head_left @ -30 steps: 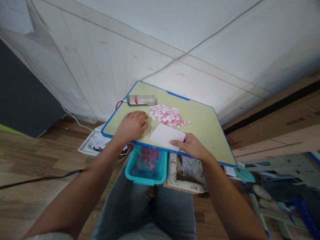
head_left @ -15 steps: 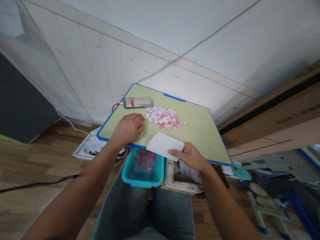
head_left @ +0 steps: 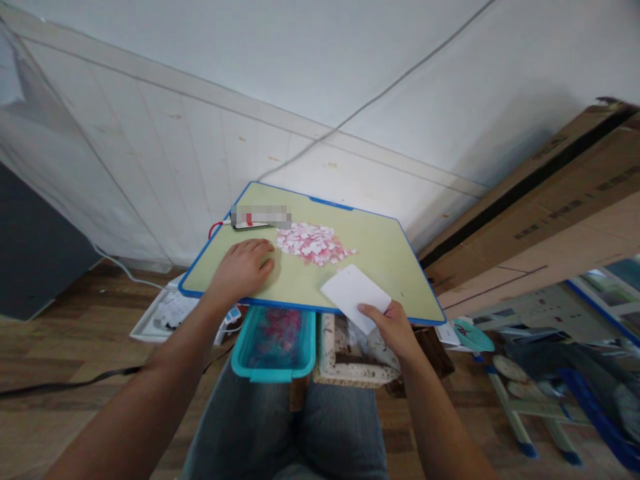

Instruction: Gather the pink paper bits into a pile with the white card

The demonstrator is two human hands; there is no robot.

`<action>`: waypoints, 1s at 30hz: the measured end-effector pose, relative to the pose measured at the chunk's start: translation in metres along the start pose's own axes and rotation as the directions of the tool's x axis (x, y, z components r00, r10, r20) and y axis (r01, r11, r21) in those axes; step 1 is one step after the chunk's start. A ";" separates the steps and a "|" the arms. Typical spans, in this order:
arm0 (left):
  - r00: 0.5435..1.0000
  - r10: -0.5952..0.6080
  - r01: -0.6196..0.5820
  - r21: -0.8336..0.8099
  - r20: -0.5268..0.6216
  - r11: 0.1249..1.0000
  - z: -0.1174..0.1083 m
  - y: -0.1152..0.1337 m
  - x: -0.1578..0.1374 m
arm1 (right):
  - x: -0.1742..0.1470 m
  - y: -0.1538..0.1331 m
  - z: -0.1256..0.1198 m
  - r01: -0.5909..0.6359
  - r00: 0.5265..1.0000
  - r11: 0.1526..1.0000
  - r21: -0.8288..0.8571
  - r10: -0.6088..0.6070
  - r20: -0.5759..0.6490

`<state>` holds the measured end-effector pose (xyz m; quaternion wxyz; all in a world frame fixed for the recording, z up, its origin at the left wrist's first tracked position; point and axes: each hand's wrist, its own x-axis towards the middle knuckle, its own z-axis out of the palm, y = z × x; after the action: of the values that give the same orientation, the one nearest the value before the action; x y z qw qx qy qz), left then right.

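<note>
My right hand point(head_left: 395, 325) grips a white card point(head_left: 356, 293) by its near right corner, thumb on top, over the front edge of the yellow-green board point(head_left: 377, 243) with a blue rim. My left hand point(head_left: 243, 267) rests on the board's left side, fingers stretched out and holding nothing. A pile of small pink and white pieces point(head_left: 315, 243) lies on the board between the hands, further back. Behind my left hand is a phone-like flat object point(head_left: 255, 220), partly blurred out, with a red cable.
Below the front edge sit a teal plastic tub point(head_left: 239, 353) with pink bits inside and a stained white foam box point(head_left: 327, 360). A white tray point(head_left: 150, 317) with papers is on the left. Large cardboard boxes point(head_left: 560, 200) lean at the right, and a wall stands behind.
The card in my right hand has moved right relative to the tub and turned, now lying more over the foam box. My left hand stays on the board. The whole view has shifted slightly.
</note>
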<state>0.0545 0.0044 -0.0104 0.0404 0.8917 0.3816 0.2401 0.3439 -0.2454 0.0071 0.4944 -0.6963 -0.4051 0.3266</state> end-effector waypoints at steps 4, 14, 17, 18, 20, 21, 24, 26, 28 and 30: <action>1.000 -0.006 0.006 -0.013 -0.004 1.000 0.001 -0.001 0.000 | 0.000 0.004 0.006 0.006 1.000 1.000 0.031 -0.006 -0.002; 1.000 -0.028 0.028 -0.031 -0.008 0.999 0.004 -0.003 0.001 | 0.004 0.009 0.006 0.020 1.000 0.996 0.085 -0.020 -0.003; 1.000 -0.025 0.025 -0.019 -0.003 1.000 0.004 -0.003 0.001 | 0.014 0.007 0.003 0.081 0.996 0.996 0.037 -0.080 -0.031; 1.000 -0.021 0.021 -0.017 -0.002 1.000 0.004 -0.003 0.000 | 0.020 0.005 0.000 0.099 0.993 0.995 0.001 -0.098 -0.066; 1.000 -0.015 0.015 -0.010 -0.003 1.000 0.003 -0.003 0.000 | 0.037 0.001 -0.010 0.103 0.979 0.991 -0.086 -0.116 -0.166; 1.000 -0.016 0.016 -0.007 -0.007 1.000 0.003 -0.003 0.000 | 0.047 -0.002 -0.017 0.077 0.969 0.987 -0.141 -0.107 -0.221; 1.000 -0.024 0.024 -0.005 -0.014 1.000 0.002 -0.002 0.000 | 0.076 -0.009 -0.037 0.041 0.952 0.983 -0.180 -0.093 -0.290; 0.999 -0.031 0.031 -0.005 -0.010 1.000 0.002 -0.002 0.001 | 0.090 -0.013 -0.041 0.031 0.950 0.979 -0.203 -0.092 -0.298; 1.000 -0.029 0.029 -0.001 -0.005 1.000 0.002 -0.002 0.001 | 0.098 -0.017 -0.032 0.047 0.955 0.972 -0.232 -0.111 -0.274; 1.000 -0.020 0.020 0.003 -0.010 1.000 0.003 -0.003 0.002 | 0.103 -0.020 -0.015 0.087 0.963 0.961 -0.263 -0.149 -0.223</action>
<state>0.0549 0.0080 -0.0133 0.0392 0.8867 0.3910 0.2435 0.3987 -0.1569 0.0248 0.4665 -0.7621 -0.4212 0.1555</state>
